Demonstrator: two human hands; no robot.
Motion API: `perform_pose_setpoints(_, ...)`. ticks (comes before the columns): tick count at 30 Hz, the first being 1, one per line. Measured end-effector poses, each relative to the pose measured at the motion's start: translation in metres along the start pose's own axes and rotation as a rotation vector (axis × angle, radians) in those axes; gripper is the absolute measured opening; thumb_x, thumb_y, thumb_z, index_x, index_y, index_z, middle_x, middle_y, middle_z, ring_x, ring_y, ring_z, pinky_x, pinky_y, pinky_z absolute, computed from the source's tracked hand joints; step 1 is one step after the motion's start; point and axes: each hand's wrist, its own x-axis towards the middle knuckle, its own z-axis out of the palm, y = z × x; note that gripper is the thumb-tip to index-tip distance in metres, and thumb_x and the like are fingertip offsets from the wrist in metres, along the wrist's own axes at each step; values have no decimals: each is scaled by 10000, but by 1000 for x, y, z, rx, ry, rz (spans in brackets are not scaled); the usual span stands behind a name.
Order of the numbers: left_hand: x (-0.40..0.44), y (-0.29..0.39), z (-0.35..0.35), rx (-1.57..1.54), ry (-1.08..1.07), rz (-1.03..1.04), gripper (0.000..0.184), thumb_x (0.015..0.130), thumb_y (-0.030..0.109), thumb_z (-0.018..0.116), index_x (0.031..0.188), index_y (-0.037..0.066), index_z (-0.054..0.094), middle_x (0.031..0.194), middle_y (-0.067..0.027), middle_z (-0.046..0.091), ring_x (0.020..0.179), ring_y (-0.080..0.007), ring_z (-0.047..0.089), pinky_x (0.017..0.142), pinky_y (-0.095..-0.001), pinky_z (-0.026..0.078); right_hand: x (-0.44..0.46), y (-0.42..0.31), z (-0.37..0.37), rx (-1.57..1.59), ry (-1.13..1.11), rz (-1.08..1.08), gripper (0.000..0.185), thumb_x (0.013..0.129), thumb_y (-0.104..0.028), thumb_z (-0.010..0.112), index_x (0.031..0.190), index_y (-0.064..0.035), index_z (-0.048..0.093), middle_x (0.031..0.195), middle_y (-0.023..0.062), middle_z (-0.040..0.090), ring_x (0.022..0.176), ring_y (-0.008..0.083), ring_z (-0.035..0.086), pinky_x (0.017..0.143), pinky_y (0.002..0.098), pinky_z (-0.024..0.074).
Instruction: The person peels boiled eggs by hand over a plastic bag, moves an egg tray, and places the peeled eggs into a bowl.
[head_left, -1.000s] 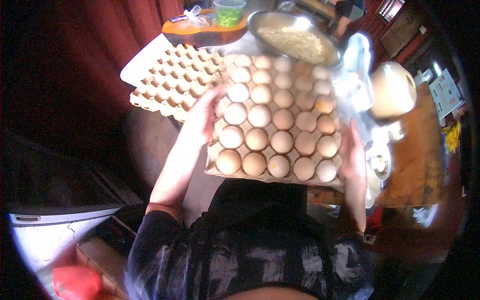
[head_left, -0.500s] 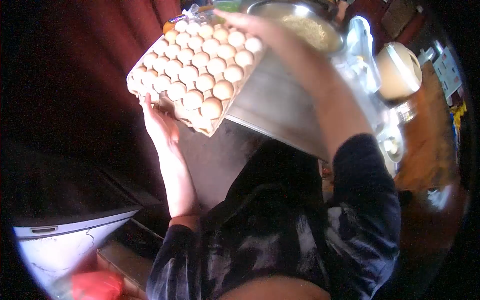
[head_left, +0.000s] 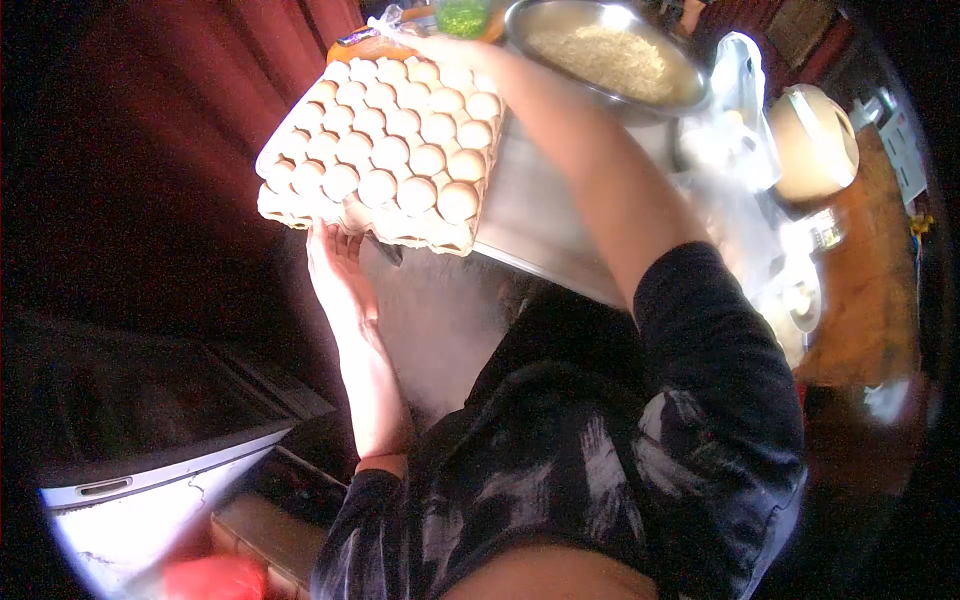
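Observation:
A cardboard egg tray (head_left: 352,212) filled with several rows of pale brown eggs lies at the upper left, over the corner of a metal-topped table. A second cardboard layer seems to show under its near edge. My left hand (head_left: 338,262) supports that near edge from below, its fingertips partly hidden beneath the cardboard. Reaching across the table, my right hand (head_left: 450,52) holds the far edge of the tray, with its fingers washed out by glare. Just beyond those fingers are an orange item (head_left: 375,48) and a knotted clear plastic bag (head_left: 388,22).
Behind my right forearm stands a metal bowl (head_left: 605,55) of pale crumbly food. A green-filled container (head_left: 462,18) is at the back. Plastic bags (head_left: 745,110) and a beige tub (head_left: 812,145) stand at right. A white-edged appliance (head_left: 160,480) is at lower left.
The egg tray has turned slightly and its near corner has shifted right and up. My right hand has moved left along the far edge; my left hand has slipped lower under the near edge.

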Motion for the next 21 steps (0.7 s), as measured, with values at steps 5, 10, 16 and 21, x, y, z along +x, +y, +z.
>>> perform_pose_setpoints(5, 11, -5, -5, 73, -56, 7, 715, 915, 431, 454, 1390, -43, 211, 1436, -274, 176, 1330, -330, 230, 1080, -414, 216, -17, -19, 7, 99, -51, -35, 702, 864, -624, 388, 1392, -163, 338, 1345, 127, 449, 1206, 223, 435, 1009, 337, 336)
perform_pose_setpoints(10, 8, -20, -12, 70, 73, -58, 598, 912, 342, 516, 1329, -44, 329, 1296, -199, 434, 1221, -279, 415, 1024, -397, 314, -36, -42, 23, 68, 63, 291, 731, 752, -679, 550, 1154, -68, 541, 972, 31, 553, 728, 113, 485, 617, 238, 449)
perform_pose_setpoints(16, 7, -28, -30, 96, 68, -29, 604, 899, 378, 514, 1325, -22, 362, 1342, -199, 382, 1231, -291, 378, 1040, -413, 284, -58, 0, 26, -812, 199, -379, 409, 751, -387, 666, 884, -1, 656, 730, 114, 635, 672, 154, 578, 654, 303, 476)
perform_pose_setpoints(21, -45, 0, 52, 240, 166, 460, 407, 870, 128, 548, 1244, -5, 460, 1272, -130, 480, 1136, -227, 467, 988, -348, 346, -188, -5, 58, -985, -190, -253, 320, 700, -332, 670, 796, -27, 664, 792, 130, 643, 733, 244, 622, 636, 396, 526)
